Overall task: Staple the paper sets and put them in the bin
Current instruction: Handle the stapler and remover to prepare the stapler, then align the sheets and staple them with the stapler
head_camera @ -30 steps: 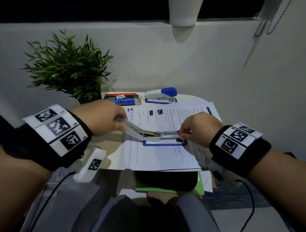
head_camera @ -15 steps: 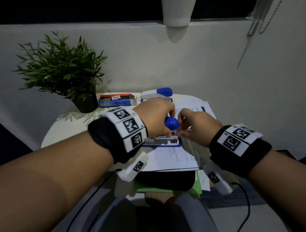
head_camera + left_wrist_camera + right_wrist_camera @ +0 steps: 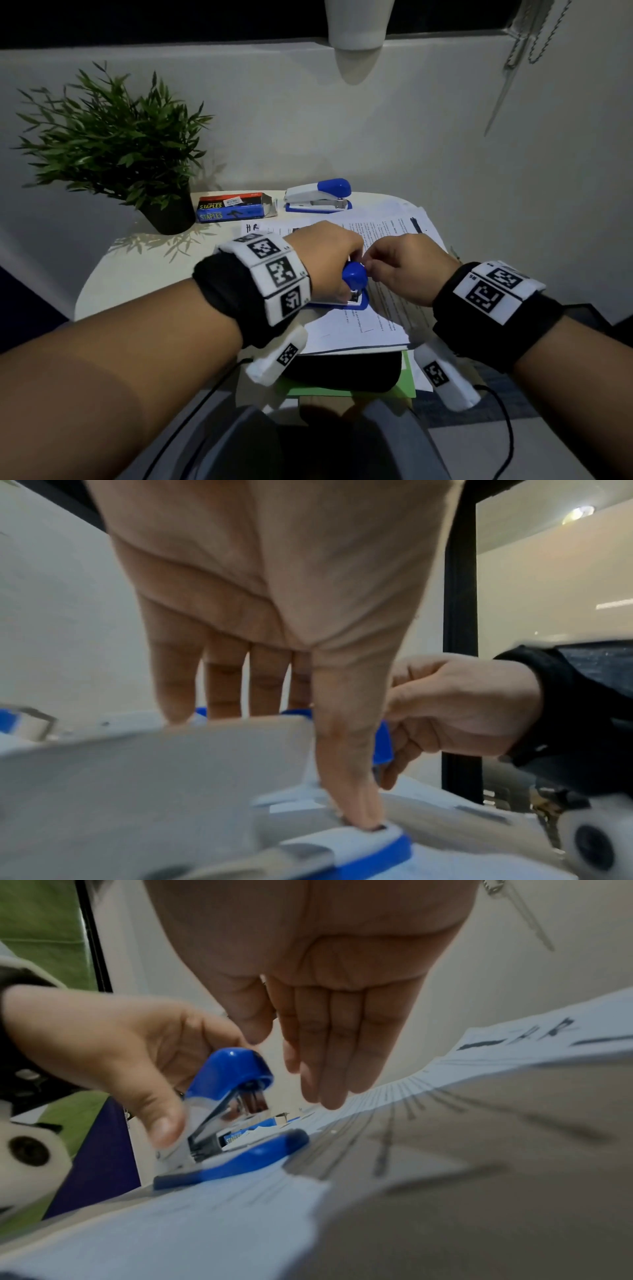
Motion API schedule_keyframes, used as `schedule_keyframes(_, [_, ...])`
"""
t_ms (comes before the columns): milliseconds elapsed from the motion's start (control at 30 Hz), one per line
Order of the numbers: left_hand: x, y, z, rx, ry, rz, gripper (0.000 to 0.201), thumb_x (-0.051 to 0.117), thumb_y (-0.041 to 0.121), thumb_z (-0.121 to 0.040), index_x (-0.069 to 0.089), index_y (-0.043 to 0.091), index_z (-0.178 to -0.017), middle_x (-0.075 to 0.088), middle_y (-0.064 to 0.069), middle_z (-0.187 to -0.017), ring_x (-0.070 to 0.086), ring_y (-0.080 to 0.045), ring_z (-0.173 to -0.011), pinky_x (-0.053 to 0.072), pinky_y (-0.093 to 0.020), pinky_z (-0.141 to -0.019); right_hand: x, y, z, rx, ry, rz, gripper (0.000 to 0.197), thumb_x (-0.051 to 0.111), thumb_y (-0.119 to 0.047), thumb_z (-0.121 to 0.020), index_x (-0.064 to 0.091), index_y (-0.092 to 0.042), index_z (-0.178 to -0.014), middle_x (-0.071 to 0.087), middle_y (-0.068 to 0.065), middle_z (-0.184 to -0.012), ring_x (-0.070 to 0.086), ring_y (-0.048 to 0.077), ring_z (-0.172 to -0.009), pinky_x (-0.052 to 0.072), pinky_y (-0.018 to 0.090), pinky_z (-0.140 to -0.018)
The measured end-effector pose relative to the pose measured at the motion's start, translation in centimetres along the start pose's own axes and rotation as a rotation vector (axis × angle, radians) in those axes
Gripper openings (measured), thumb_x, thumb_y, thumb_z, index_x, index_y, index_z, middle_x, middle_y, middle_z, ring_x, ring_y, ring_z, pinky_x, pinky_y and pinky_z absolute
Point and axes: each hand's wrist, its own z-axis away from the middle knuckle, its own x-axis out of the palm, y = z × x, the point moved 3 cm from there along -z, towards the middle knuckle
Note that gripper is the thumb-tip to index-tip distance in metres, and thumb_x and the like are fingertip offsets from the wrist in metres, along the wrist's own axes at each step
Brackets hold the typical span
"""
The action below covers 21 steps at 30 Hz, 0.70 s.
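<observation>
Gripping the blue and white stapler (image 3: 352,286) that lies on the stack of printed papers (image 3: 387,315), the left hand (image 3: 325,257) has its fingers over the top cover and its thumb down at the hinge end of the base. In the right wrist view the blue-capped cover (image 3: 232,1074) stands lifted off the base (image 3: 240,1156), so the stapler is gaping, not pressed shut. The right hand (image 3: 407,270) sits just beside the blue cap, on the stapler's far side from the left wrist; the right wrist view shows its fingers (image 3: 335,1053) straight and together, holding nothing, hovering above the papers.

No sheet corner can be seen between the stapler's arms, so my reading is that the tool is being closed or readied, with no set stapled yet. No bin can be picked out in these views.

The risks from here: the right fingertips are close to the stapler's mouth and could be pinched if the cover snaps down. The stapler rests on loose sheets, so a push could slide it and fan the stack. A cover not fully seated could jam or misfeed staples.

Beyond the stapler, toward the wall, lie a second stapler (image 3: 318,198) and a box of staples (image 3: 234,208), with a potted plant (image 3: 116,150) beside the box.
</observation>
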Motion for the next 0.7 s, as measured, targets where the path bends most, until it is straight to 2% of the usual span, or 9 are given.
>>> schedule_keyframes(67, [0.1, -1.3, 0.5, -0.066, -0.097, -0.048, 0.053, 0.076, 0.041, -0.072, 0.052, 0.028, -0.117, 0.058, 0.008, -0.107, 0.053, -0.013, -0.097, 0.045, -0.029, -0.078, 0.1, 0.3, 0.0, 0.025, -0.011, -0.03, 0.023, 0.05, -0.033, -0.094, 0.067, -0.019, -0.094, 0.07, 0.001, -0.094, 0.06, 0.02, -0.091, 0.049, 0.037, -0.086])
schedule_keyframes(100, [0.3, -1.9, 0.8, -0.106, -0.159, -0.114, 0.053, 0.075, 0.042, -0.073, 0.052, 0.026, -0.117, 0.058, 0.008, -0.106, 0.051, -0.013, -0.094, 0.044, -0.027, -0.075, 0.2, 0.4, 0.0, 0.037, -0.019, -0.058, 0.029, 0.047, -0.035, -0.096, 0.067, -0.015, -0.094, 0.07, 0.003, -0.094, 0.061, 0.022, -0.092, 0.049, 0.038, -0.088])
schedule_keyframes(167, [1.0, -2.7, 1.5, -0.139, -0.207, -0.215, 0.034, 0.07, 0.037, -0.079, 0.053, 0.019, -0.101, 0.054, 0.006, -0.09, 0.048, -0.012, -0.081, 0.038, -0.025, -0.064, 0.1, 0.5, -0.1, 0.058, -0.037, -0.121, 0.04, 0.041, -0.041, -0.098, 0.067, -0.011, -0.092, 0.07, 0.006, -0.095, 0.062, 0.024, -0.093, 0.048, 0.04, -0.09])
schedule_keyframes(267, [1.3, -3.0, 2.4, -0.127, -0.177, -0.223, 0.023, 0.066, 0.033, -0.083, 0.048, 0.019, -0.087, 0.048, 0.004, -0.079, 0.048, -0.015, -0.077, 0.033, -0.024, -0.056, 0.2, 0.1, 0.0, 0.072, -0.086, -0.233, 0.043, 0.04, -0.051, -0.094, 0.065, -0.016, -0.09, 0.069, 0.004, -0.097, 0.062, 0.023, -0.095, 0.048, 0.044, -0.093])
schedule_keyframes(367, [1.2, -2.5, 2.8, -0.053, -0.152, -0.216, 0.023, 0.066, 0.032, -0.082, 0.056, 0.019, -0.097, 0.057, 0.002, -0.091, 0.052, -0.017, -0.082, 0.039, -0.025, -0.061, 0.5, -1.0, 0.2, 0.091, -0.17, -0.339, 0.041, 0.05, -0.054, -0.088, 0.068, -0.018, -0.097, 0.069, 0.002, -0.102, 0.063, 0.021, -0.098, 0.048, 0.043, -0.096])
schedule_keyframes(467, [0.6, -1.4, 2.9, 0.067, -0.067, -0.254, 0.02, 0.06, 0.029, -0.086, 0.058, 0.023, -0.106, 0.058, 0.003, -0.101, 0.054, -0.018, -0.094, 0.042, -0.029, -0.07, 0.7, -1.8, 0.7, 0.093, -0.276, -0.356, 0.036, 0.062, -0.045, -0.085, 0.071, -0.015, -0.103, 0.071, 0.003, -0.101, 0.064, 0.018, -0.095, 0.05, 0.034, -0.093])
schedule_keyframes(533, [0.0, -0.5, 2.8, 0.143, 0.018, -0.275, 0.023, 0.051, 0.025, -0.09, 0.057, 0.027, -0.113, 0.058, 0.004, -0.108, 0.053, -0.019, -0.103, 0.039, -0.028, -0.074, 0.8, -2.2, 1.2, 0.091, -0.341, -0.402, 0.026, 0.067, -0.04, -0.083, 0.073, -0.017, -0.091, 0.071, 0.002, -0.089, 0.064, 0.016, -0.081, 0.052, 0.029, -0.081])
schedule_keyframes(600, [-0.3, 0.1, 2.6, 0.176, 0.087, -0.234, 0.024, 0.051, 0.027, -0.091, 0.058, 0.029, -0.114, 0.058, 0.006, -0.11, 0.052, -0.018, -0.106, 0.037, -0.027, -0.074, 0.6, -2.0, 1.4, 0.122, -0.371, -0.4, 0.023, 0.073, -0.042, -0.076, 0.069, -0.02, -0.07, 0.065, -0.001, -0.07, 0.057, 0.014, -0.065, 0.046, 0.027, -0.067])
schedule_keyframes(700, [-0.5, 0.6, 2.3, 0.162, 0.192, -0.103, 0.036, 0.061, 0.032, -0.086, 0.054, 0.029, -0.122, 0.053, 0.008, -0.124, 0.049, -0.016, -0.116, 0.042, -0.028, -0.085, -0.5, -0.6, 1.5, 0.201, -0.351, -0.402, 0.033, 0.072, -0.05, -0.05, 0.063, -0.018, -0.053, 0.059, -0.001, -0.058, 0.053, 0.016, -0.059, 0.042, 0.03, -0.063])
